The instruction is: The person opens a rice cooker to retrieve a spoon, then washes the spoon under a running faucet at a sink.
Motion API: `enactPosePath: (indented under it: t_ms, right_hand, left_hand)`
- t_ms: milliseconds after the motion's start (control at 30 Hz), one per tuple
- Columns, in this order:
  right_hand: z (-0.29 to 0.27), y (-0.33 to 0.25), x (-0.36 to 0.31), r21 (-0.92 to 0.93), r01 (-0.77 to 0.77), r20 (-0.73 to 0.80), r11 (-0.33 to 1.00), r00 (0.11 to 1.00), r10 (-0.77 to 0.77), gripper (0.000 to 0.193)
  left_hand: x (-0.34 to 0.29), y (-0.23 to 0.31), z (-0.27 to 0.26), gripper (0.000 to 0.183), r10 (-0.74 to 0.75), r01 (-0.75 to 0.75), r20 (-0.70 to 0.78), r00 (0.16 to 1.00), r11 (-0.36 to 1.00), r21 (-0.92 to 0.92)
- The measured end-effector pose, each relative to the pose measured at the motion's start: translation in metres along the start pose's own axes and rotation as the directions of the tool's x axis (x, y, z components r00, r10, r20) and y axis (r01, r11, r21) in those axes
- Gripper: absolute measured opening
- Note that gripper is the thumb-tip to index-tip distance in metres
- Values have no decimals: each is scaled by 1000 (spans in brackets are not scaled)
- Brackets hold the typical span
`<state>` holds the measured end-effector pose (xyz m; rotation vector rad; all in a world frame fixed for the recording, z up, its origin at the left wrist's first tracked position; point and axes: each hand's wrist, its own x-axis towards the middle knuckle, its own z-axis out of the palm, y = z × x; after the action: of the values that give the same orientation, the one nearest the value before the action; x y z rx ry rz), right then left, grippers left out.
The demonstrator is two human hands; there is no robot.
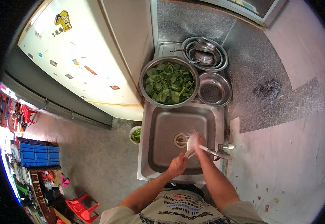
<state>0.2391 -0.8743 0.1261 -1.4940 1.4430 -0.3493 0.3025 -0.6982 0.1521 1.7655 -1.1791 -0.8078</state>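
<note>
Left hand (177,165) curled round handle of white spoon (189,146), over sink's (162,149) near edge. Right hand (199,140) cupped on spoon's bowl, beside faucet (218,152), above drain. Forearms angled in from below. Bowl of greens (169,82) at sink's far rim; speckled desk (282,104) right, fridge (84,52) left.

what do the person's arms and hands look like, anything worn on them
Both forearms come in bare from the lower edge, with no long sleeves showing. The left hand and right hand show no gloves; rings or a watch are too small to tell. The light short-sleeved shirt has dark and red print across the chest.
</note>
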Motion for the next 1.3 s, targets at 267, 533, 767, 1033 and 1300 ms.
enactPosePath:
  t_ms: [267,533,767,1033,1300]
  right_hand:
    - [6,-20,-59,-429,782,215,451,574,-790,28]
    - [-14,-4,6,-191,300,387,935,898,-209,44]
    - [-11,-21,-43,-176,773,182,610,634,-751,31]
    - [-20,-15,-4,-102,136,375,985,923,-88,35]
    - [-1,-9,-26,-127,419,247,899,891,-381,68]
  left_hand:
    - [15,18,-24,18,-289,320,141,947,890,-324]
    - [12,25,-19,22,-316,388,249,915,858,-338]
    - [11,40,-41,25,-453,662,496,741,370,-652]
    - [10,33,-25,22,-358,429,261,897,848,-311]
    - [5,32,-26,15,-244,243,1,970,965,-100]
